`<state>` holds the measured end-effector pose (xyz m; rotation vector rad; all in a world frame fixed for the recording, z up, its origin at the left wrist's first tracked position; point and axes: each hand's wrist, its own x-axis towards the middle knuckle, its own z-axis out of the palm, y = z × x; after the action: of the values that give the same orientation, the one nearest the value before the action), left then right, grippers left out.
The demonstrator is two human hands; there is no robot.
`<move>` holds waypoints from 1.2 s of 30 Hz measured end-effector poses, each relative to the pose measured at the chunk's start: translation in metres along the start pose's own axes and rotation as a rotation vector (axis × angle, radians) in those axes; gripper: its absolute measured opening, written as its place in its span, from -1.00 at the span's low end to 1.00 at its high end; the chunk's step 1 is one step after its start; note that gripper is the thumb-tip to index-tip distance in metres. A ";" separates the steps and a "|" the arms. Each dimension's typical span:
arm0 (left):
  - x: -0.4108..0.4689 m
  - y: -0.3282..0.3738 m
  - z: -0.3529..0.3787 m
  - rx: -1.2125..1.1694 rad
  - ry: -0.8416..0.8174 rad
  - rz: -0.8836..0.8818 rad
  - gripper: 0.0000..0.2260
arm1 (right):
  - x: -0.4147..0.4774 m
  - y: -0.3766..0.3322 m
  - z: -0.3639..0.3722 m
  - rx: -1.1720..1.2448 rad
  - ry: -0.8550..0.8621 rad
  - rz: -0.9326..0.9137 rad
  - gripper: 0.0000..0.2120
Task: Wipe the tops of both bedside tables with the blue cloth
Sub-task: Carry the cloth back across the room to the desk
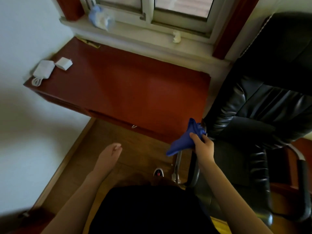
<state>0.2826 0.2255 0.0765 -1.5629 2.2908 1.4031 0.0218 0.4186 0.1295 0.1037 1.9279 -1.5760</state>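
A reddish-brown bedside table (135, 85) stands under the window, its top seen from above. My right hand (203, 146) grips the bunched blue cloth (184, 141) just off the table's front right corner, beside the chair. My left hand (110, 155) hovers over the wooden floor in front of the table, fingers loosely apart, holding nothing. Only one bedside table is in view.
Two small white items (52, 66) with a coiled cord lie on the table's far left corner. A black leather chair (266, 102) crowds the right side. The window sill (135, 32) holds a pale blue bundle (100, 16). A white wall runs along the left.
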 end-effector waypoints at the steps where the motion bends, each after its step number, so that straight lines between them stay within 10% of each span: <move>1: 0.016 0.016 -0.004 0.031 -0.011 0.032 -0.68 | 0.010 -0.013 0.010 0.010 -0.002 -0.011 -0.84; 9: 0.154 0.105 -0.002 0.397 -0.004 0.391 -0.54 | 0.087 -0.056 0.062 0.168 0.015 -0.031 -0.82; 16: 0.230 0.083 0.039 0.760 -0.070 0.523 -0.47 | 0.135 0.022 0.065 -0.551 0.222 0.081 -0.51; 21: 0.248 0.075 0.047 0.809 0.002 0.610 -0.51 | 0.134 0.038 0.078 -1.045 0.282 -0.354 -0.35; 26: 0.291 0.102 0.051 0.765 0.025 0.662 -0.53 | 0.177 0.043 0.113 -1.239 0.016 -0.521 -0.43; 36: 0.356 0.152 0.065 0.736 0.117 0.671 -0.53 | 0.303 -0.008 0.137 -1.307 0.082 -0.554 -0.40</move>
<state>-0.0365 0.0247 -0.0343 -0.6991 3.0302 0.3536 -0.1640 0.1943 -0.0307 -0.9705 2.7936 -0.2803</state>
